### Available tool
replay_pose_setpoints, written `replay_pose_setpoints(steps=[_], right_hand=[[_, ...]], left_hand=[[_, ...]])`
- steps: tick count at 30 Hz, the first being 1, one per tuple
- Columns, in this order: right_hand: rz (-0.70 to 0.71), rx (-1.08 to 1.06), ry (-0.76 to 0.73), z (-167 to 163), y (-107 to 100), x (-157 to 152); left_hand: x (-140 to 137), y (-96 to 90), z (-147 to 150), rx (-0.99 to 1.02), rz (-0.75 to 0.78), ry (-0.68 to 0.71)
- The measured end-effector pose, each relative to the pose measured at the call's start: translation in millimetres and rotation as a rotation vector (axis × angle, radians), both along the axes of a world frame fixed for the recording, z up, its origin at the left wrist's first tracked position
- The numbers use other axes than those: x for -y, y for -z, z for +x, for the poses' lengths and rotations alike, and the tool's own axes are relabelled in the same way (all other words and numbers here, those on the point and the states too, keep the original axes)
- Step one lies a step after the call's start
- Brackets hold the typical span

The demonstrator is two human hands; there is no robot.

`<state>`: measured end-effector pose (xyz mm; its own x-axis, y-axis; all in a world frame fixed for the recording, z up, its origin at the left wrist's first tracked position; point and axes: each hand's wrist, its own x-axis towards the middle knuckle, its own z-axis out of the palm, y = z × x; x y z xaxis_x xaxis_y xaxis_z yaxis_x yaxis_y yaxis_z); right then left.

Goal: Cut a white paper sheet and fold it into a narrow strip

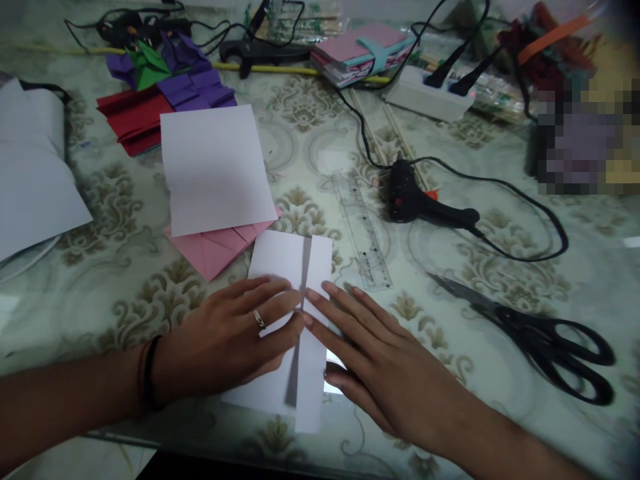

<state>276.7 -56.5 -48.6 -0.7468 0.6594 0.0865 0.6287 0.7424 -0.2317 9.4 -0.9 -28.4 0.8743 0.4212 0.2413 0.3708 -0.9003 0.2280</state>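
A white sheet of paper (275, 255) lies near the table's front edge, with a narrow strip folded over along its right side. My left hand (230, 333), wearing a ring and dark wristband, rests across the sheet's middle. Its fingers are slightly bent, tips at the strip's inner edge. From the right, my right hand (380, 353) reaches in with fingers stretched and spread. Its index and middle fingertips touch the folded strip (313, 387). The fingertips of both hands nearly meet. Part of the sheet is hidden under my left hand.
White paper (215, 170) covers pink folded paper (215, 253). Scissors (530, 333) lie right; a clear ruler (367, 240) and corded black glue gun (425, 200) lie beyond my right hand. A power strip (430, 93) and purple folded papers (200, 90) are farther back. More white paper (35, 180) lies left.
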Motion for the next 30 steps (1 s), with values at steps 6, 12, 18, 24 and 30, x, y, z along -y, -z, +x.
replay_pose_setpoints(steps=[6,12,18,24,30], right_hand=[[-0.01,0.022,0.009,-1,-1,-1],[-0.027,0.014,0.004,-3,-2,-3],[-0.019,-0.076,0.012,-3,-3,1],[-0.008,-0.26,-0.04,2,-6,19],[-0.038,-0.241,-0.013,6,-6,28]], left_hand=[[1,1.9,1,-0.007,0.016,-0.05],[-1,2.3,6,-0.073,-0.04,-0.085],[-1,-0.5,10,-0.113,-0.065,-0.09],[-2,-1.3,9,-0.098,-0.07,-0.073],[-3,-0.1,7,-0.052,-0.103,-0.084]])
